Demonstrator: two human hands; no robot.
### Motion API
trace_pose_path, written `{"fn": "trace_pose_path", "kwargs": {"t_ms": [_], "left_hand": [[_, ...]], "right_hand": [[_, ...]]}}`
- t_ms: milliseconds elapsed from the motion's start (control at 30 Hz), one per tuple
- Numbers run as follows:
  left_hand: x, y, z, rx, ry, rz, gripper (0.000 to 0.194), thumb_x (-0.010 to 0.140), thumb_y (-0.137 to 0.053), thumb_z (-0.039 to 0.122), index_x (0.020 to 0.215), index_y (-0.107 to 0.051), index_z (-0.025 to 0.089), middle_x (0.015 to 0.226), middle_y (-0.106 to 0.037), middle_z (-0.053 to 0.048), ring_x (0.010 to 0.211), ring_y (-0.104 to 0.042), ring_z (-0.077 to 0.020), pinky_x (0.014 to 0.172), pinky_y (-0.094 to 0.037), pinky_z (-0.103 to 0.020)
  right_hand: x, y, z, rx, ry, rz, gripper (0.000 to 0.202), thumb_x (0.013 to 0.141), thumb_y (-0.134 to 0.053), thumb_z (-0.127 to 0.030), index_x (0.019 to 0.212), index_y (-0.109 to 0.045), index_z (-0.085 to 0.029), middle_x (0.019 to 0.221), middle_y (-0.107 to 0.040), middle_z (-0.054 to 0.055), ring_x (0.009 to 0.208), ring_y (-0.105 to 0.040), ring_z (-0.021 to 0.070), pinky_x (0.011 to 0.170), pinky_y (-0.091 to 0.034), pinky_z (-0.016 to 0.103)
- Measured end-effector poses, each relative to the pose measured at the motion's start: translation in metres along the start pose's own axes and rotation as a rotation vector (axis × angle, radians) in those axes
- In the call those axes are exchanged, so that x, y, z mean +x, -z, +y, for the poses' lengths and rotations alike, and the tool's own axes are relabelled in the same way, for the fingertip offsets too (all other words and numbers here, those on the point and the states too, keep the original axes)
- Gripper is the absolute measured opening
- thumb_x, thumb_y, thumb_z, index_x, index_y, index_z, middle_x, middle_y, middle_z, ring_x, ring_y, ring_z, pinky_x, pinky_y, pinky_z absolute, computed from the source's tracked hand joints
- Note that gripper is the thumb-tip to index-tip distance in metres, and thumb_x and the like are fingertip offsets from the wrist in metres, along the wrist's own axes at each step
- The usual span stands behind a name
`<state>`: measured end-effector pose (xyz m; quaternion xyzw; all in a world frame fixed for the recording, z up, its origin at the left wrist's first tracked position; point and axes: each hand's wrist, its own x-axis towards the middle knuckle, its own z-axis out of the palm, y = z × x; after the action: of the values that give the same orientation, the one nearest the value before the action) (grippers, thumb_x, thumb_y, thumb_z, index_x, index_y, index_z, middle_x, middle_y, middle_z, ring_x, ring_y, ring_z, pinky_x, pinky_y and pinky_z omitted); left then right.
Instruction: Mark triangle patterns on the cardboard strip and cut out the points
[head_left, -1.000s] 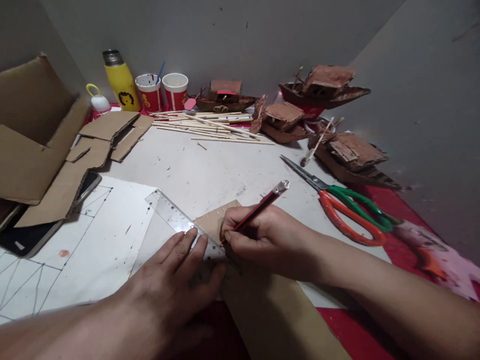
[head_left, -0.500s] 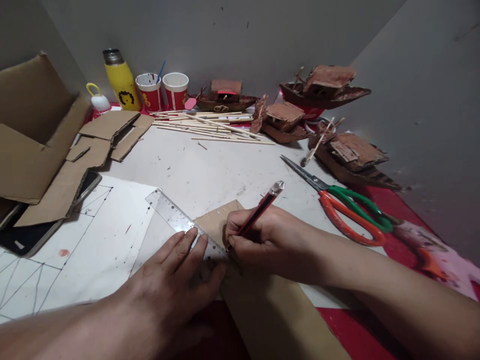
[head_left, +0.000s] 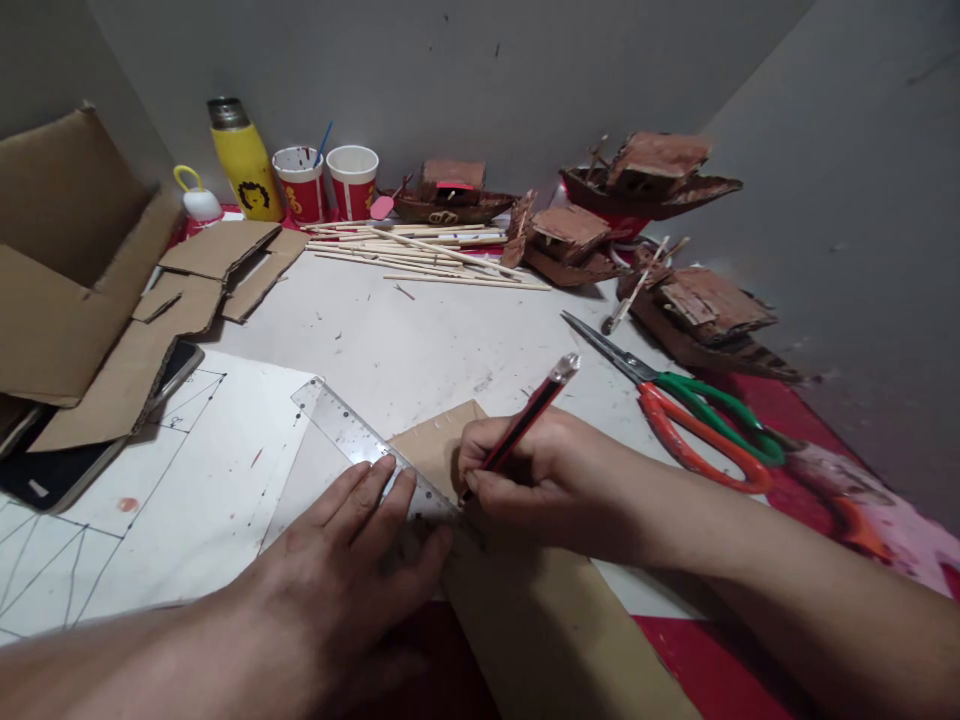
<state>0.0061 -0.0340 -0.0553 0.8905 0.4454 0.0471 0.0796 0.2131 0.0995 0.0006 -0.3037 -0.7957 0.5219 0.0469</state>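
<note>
My right hand is closed in a writing grip around a red-and-black pencil with a silvery end. Its tip is down at the ruler's edge. A clear plastic ruler lies slantwise across a strip of brown cardboard. With fingers spread and laid flat, my left hand presses on the ruler; its thumb points toward the pencil. Short marks show near the cardboard's far edge. Shadow and my hands hide part of the ruler's near end.
Scissors with green and orange handles lie at right. Several model boats, wooden sticks, paper cups and a yellow bottle stand behind. At left are cardboard pieces, a phone and a paper drawing.
My right hand and the pencil have shifted slightly right along the ruler's edge. My left hand and the ruler stay in place.
</note>
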Motion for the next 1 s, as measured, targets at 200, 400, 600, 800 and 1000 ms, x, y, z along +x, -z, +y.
{"fn": "trace_pose_path", "kwargs": {"t_ms": [200,400,600,800,1000], "left_hand": [[-0.001,-0.002,0.000,0.072,-0.032,0.024,0.086,0.081,-0.062,0.066,0.150,-0.036,0.022,0.150,-0.044,-0.024,0.142,-0.035,-0.0436,0.114,-0.028,-0.061],[-0.003,0.007,0.005,0.113,-0.002,-0.016,0.071,0.085,-0.058,0.065,0.141,-0.054,0.021,0.142,-0.054,-0.026,0.133,-0.048,-0.0457,0.109,-0.036,-0.063],[0.001,0.028,0.010,0.111,0.054,-0.203,0.066,0.085,-0.061,0.059,0.134,-0.063,0.014,0.139,-0.055,-0.030,0.130,-0.050,-0.0477,0.105,-0.040,-0.065],[-0.004,0.031,0.017,0.156,0.051,-0.221,0.064,0.091,-0.055,0.054,0.136,-0.060,0.011,0.137,-0.056,-0.032,0.130,-0.051,-0.0477,0.105,-0.037,-0.067],[-0.014,0.032,0.018,0.256,0.005,-0.064,0.067,0.087,-0.060,0.053,0.131,-0.063,0.003,0.128,-0.061,-0.035,0.124,-0.058,-0.0449,0.109,-0.037,-0.059]], "right_hand": [[0.002,0.004,0.001,0.235,-0.059,0.262,0.013,0.084,-0.057,-0.024,0.072,-0.059,-0.018,0.063,-0.062,0.002,0.052,-0.052,0.0119,0.044,-0.039,0.021],[0.010,-0.004,0.011,0.335,0.034,0.390,0.021,0.094,-0.054,-0.035,0.098,-0.063,-0.017,0.078,-0.069,0.004,0.059,-0.062,0.0131,0.054,-0.051,0.024],[0.018,-0.003,0.019,-0.225,0.291,0.442,0.025,0.097,-0.050,-0.023,0.114,-0.067,-0.014,0.107,-0.075,0.011,0.095,-0.070,0.0203,0.086,-0.054,0.033],[0.049,-0.005,0.025,-0.604,0.293,0.338,0.040,0.093,-0.051,-0.015,0.131,-0.061,-0.010,0.130,-0.067,0.018,0.119,-0.063,0.0295,0.101,-0.047,0.041],[0.083,-0.008,0.013,-0.729,0.169,0.366,0.048,0.091,-0.050,-0.011,0.139,-0.054,-0.007,0.129,-0.066,0.023,0.118,-0.062,0.0319,0.099,-0.047,0.042]]}}
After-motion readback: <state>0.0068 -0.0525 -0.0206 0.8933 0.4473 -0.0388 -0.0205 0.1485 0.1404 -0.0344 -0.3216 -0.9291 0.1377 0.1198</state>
